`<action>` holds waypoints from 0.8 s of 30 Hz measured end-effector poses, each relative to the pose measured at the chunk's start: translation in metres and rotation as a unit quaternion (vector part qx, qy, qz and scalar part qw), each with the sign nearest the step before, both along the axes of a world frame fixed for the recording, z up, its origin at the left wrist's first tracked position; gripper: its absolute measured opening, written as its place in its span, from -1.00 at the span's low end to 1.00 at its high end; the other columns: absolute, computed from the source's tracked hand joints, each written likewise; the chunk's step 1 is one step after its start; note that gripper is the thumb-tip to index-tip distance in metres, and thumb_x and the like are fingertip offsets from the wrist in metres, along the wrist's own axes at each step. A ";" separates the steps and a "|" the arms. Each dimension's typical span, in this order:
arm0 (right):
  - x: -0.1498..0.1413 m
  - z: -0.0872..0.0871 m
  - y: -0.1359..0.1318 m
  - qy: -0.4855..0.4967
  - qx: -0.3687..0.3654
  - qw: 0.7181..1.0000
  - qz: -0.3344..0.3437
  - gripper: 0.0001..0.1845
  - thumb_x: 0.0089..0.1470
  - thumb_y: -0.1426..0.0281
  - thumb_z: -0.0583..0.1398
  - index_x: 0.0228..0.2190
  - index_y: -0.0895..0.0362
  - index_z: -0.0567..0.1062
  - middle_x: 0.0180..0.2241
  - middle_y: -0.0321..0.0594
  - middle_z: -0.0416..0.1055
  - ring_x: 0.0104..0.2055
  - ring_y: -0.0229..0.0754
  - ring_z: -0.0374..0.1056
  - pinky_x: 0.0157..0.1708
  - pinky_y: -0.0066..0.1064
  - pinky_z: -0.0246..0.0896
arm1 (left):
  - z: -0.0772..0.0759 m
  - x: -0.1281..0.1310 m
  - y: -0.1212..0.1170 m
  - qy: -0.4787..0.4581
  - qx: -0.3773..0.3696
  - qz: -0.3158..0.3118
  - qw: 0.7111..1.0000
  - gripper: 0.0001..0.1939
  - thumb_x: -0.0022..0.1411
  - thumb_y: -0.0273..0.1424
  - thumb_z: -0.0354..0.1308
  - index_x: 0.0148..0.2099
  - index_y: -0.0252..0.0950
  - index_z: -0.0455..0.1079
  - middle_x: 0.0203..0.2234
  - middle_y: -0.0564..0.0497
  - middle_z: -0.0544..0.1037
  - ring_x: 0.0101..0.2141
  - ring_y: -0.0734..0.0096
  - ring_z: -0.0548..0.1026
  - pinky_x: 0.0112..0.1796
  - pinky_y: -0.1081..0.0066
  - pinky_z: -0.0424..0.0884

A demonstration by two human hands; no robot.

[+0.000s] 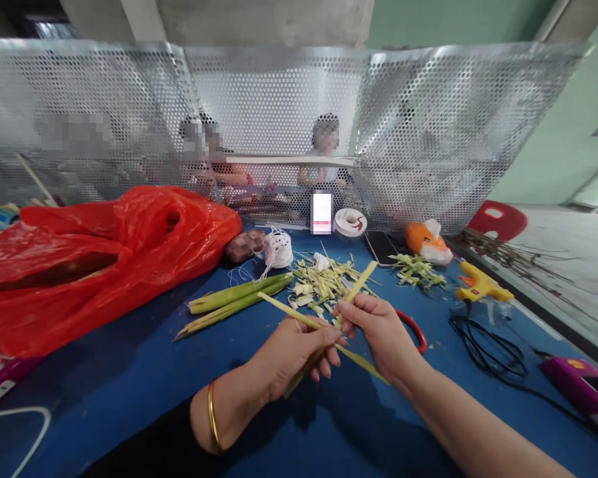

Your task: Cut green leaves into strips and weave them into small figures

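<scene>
My left hand (292, 352), with a gold bangle (212, 415) at the wrist, is closed on a narrow pale-green leaf strip (279, 303). Another part of a strip shows below its fingers toward the right. Just beside it, my right hand (376, 325) pinches a second leaf strip (363, 279) that points up and away. The two strips cross or meet near my fingertips; fingers hide whether they are joined. Beyond my hands lies a pile of leaf cuttings (323, 279). Folded long green leaves (239, 295) rest to the left. A red loop-shaped handle (418, 332) shows partly behind my right hand.
A red plastic bag (129, 232) covers the left side. Behind are white string (278, 249), a ribbon roll (350, 222), a phone (381, 247) and a tissue pack (428, 244). At right lie a yellow glue gun (481, 284) with black cord and a purple power strip (583, 385). A perforated screen (279, 99) stands behind.
</scene>
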State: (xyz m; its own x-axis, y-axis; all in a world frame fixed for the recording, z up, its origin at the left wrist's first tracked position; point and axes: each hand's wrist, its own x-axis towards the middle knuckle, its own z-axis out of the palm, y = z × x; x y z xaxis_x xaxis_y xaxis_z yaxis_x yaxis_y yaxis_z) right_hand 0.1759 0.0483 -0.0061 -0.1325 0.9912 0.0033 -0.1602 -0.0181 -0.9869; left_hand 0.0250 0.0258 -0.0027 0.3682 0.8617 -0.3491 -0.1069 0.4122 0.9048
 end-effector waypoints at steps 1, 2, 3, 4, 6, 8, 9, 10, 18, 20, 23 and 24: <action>-0.001 -0.001 -0.001 0.008 -0.002 1.000 -0.014 -0.69 -0.14 0.19 0.35 -0.63 0.18 0.51 -0.70 -0.32 0.33 -0.63 -0.32 0.17 -0.56 -0.44 0.09 | 0.001 0.000 -0.001 0.000 0.004 -0.001 1.000 -0.72 0.04 -0.21 0.28 -0.39 -0.37 0.47 -0.66 0.06 0.47 -0.70 0.61 0.36 -0.68 0.62 0.19; -0.001 -0.001 0.000 0.015 -0.004 1.000 -0.024 -0.70 -0.15 0.20 0.36 -0.65 0.17 0.50 -0.69 -0.32 0.33 -0.62 -0.32 0.17 -0.56 -0.44 0.10 | 0.002 0.000 -0.002 -0.001 0.006 -0.002 1.000 -0.73 0.04 -0.22 0.27 -0.38 -0.37 0.47 -0.66 0.06 0.48 -0.69 0.60 0.37 -0.67 0.61 0.21; -0.001 -0.002 0.001 0.019 -0.006 0.999 -0.029 -0.70 -0.16 0.21 0.36 -0.66 0.17 0.49 -0.69 -0.32 0.33 -0.62 -0.33 0.17 -0.55 -0.44 0.10 | 0.002 0.000 -0.002 -0.002 0.008 -0.001 1.000 -0.74 0.04 -0.24 0.27 -0.38 -0.37 0.47 -0.65 0.05 0.49 -0.69 0.59 0.37 -0.66 0.59 0.24; 0.000 -0.002 0.003 0.018 -0.011 0.999 -0.026 -0.69 -0.16 0.21 0.36 -0.66 0.17 0.49 -0.69 -0.32 0.33 -0.62 -0.33 0.16 -0.55 -0.44 0.10 | 0.002 0.000 -0.002 -0.003 0.007 0.003 1.000 -0.75 0.04 -0.25 0.27 -0.38 -0.38 0.47 -0.65 0.05 0.49 -0.69 0.58 0.38 -0.64 0.58 0.26; 0.002 -0.002 0.008 -0.001 -0.024 1.000 -0.009 -0.69 -0.14 0.18 0.35 -0.62 0.18 0.51 -0.68 -0.30 0.34 -0.60 -0.31 0.18 -0.53 -0.42 0.12 | 0.001 0.001 -0.002 -0.008 -0.002 0.023 1.000 -0.76 0.03 -0.27 0.29 -0.39 -0.38 0.48 -0.66 0.04 0.50 -0.68 0.56 0.39 -0.61 0.55 0.30; 0.007 0.001 0.012 -0.047 -0.004 0.999 -0.020 -0.68 -0.07 0.15 0.30 -0.54 0.18 0.53 -0.62 -0.26 0.39 -0.55 -0.25 0.24 -0.47 -0.38 0.17 | 0.000 0.001 -0.001 -0.021 -0.011 0.047 0.999 -0.75 0.02 -0.27 0.31 -0.38 -0.40 0.51 -0.65 0.02 0.52 -0.64 0.53 0.44 -0.54 0.53 0.34; 0.010 0.003 0.012 -0.081 0.029 0.995 -0.053 -0.69 -0.02 0.16 0.27 -0.49 0.17 0.54 -0.56 -0.23 0.42 -0.50 -0.21 0.28 -0.41 -0.35 0.19 | -0.001 0.001 0.000 -0.031 -0.012 0.062 0.998 -0.73 0.02 -0.26 0.32 -0.35 -0.40 0.52 -0.62 0.00 0.54 -0.59 0.50 0.48 -0.49 0.52 0.37; 0.013 0.005 0.012 -0.120 0.080 0.984 -0.103 -0.73 0.02 0.18 0.24 -0.43 0.15 0.54 -0.49 -0.20 0.46 -0.43 -0.18 0.31 -0.35 -0.32 0.20 | -0.001 0.001 0.001 -0.044 -0.013 0.077 0.996 -0.72 0.01 -0.25 0.33 -0.32 -0.40 0.54 -0.58 -0.03 0.57 -0.53 0.46 0.52 -0.42 0.50 0.40; 0.000 -0.004 -0.014 -0.301 0.257 0.918 0.001 -0.80 0.15 0.33 0.16 -0.47 0.07 0.50 -0.45 -0.22 0.44 -0.37 -0.12 0.32 -0.32 -0.34 0.16 | -0.003 -0.001 0.009 -0.146 0.057 0.174 0.972 -0.68 -0.04 -0.37 0.39 -0.18 -0.32 0.56 -0.35 -0.05 0.65 -0.18 0.28 0.54 -0.06 0.37 0.34; -0.011 -0.014 -0.016 -0.261 0.186 0.945 0.067 -0.85 0.13 0.30 0.18 -0.41 0.08 0.52 -0.37 -0.21 0.48 -0.29 -0.09 0.35 -0.25 -0.34 0.18 | -0.004 0.000 0.008 -0.156 0.047 0.166 0.973 -0.67 -0.05 -0.37 0.39 -0.17 -0.33 0.55 -0.34 -0.07 0.64 -0.21 0.27 0.55 -0.08 0.36 0.36; -0.021 -0.024 -0.017 -0.200 0.130 0.966 0.103 -0.74 0.17 0.25 0.13 -0.43 0.11 0.52 -0.41 -0.23 0.45 -0.30 -0.12 0.33 -0.25 -0.36 0.18 | -0.006 0.000 0.006 -0.138 0.044 0.141 0.979 -0.66 -0.02 -0.37 0.37 -0.15 -0.34 0.54 -0.35 -0.08 0.63 -0.25 0.30 0.54 -0.20 0.41 0.38; -0.022 -0.025 -0.018 -0.194 0.123 0.968 0.100 -0.70 0.19 0.23 0.10 -0.46 0.12 0.50 -0.44 -0.25 0.42 -0.33 -0.14 0.31 -0.29 -0.38 0.17 | -0.006 0.000 0.006 -0.127 0.047 0.134 0.982 -0.66 -0.01 -0.38 0.35 -0.13 -0.33 0.54 -0.35 -0.08 0.63 -0.28 0.33 0.53 -0.28 0.45 0.38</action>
State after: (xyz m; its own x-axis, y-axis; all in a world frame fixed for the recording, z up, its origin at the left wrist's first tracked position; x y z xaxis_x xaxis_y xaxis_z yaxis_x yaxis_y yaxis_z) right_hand 0.1542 0.0304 -0.0315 -0.3602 0.9212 0.1469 0.2054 0.2319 -0.9508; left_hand 0.0252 0.0318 -0.0087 0.1894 0.9635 -0.1892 -0.4270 0.2543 0.8678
